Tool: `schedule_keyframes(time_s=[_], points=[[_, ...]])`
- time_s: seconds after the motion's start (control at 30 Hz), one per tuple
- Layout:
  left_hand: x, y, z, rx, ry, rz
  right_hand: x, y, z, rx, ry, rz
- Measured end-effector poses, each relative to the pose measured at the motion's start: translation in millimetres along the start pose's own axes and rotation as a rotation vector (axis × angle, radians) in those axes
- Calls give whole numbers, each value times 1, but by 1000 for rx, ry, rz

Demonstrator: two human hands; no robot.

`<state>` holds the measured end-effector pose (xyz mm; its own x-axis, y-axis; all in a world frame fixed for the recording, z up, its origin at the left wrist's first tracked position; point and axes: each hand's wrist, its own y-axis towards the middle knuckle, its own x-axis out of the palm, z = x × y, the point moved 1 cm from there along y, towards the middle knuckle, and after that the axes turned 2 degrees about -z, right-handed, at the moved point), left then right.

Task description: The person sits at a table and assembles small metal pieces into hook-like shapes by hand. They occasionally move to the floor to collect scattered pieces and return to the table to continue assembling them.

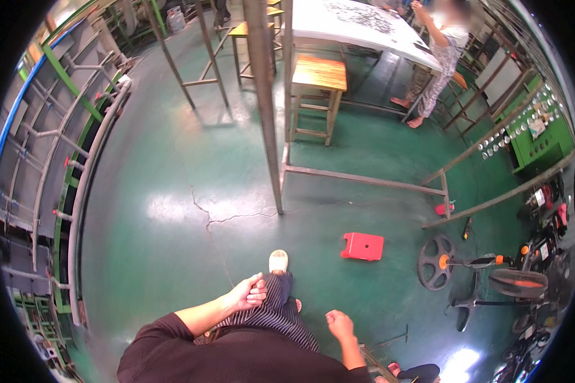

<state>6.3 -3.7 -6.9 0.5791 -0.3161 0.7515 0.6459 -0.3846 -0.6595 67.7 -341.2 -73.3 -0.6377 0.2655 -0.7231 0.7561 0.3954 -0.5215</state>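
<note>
My left hand [248, 292] is held in front of my body, above the striped trousers [276, 306], with its fingers curled in and the thumb pressed near them. What it holds, if anything, is too small or hidden to make out. Lower and to the right, my right hand [340, 324] is curled into a loose fist, and no object shows in it. Neither hand touches anything around it. A red plastic step stool [363, 246] on the green floor is the nearest loose object, ahead and to the right.
A metal frame with an upright post [271, 127] stands ahead. Beyond are a wooden stool [319, 73] and a white-topped table [364, 25], where a person [437, 57] stands. Pipes [102, 147] line the left. Wheeled equipment [436, 262] lies right; another person's leg [418, 372] shows lower right.
</note>
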Motion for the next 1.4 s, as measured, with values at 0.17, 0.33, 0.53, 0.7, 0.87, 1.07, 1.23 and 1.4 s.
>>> schedule_keyframes(time_s=[0.17, 0.33, 0.53, 0.7, 0.87, 1.07, 1.23, 1.4], points=[[-55, -56, 39, 248, -245, 119, -45, 38, -61, -125, -280, -108], [-91, -102, 139, 439, -233, 123, -54, 121, -215, -303, -188, -240], [-121, -174, 322, 710, -445, 235, -13, 247, -456, -735, -326, -349], [-90, -226, 457, 900, -393, 87, -29, 328, -630, -943, -98, -302], [-33, -185, 585, 785, -342, -126, -63, 430, -701, -842, -170, -333], [53, -95, 730, 701, -354, -197, -144, 588, -767, -815, -69, -143], [82, -18, 844, 619, -368, -92, -219, 715, -814, -824, -66, -68], [125, 36, 964, 567, -432, -49, -309, 827, -855, -782, -69, -103]])
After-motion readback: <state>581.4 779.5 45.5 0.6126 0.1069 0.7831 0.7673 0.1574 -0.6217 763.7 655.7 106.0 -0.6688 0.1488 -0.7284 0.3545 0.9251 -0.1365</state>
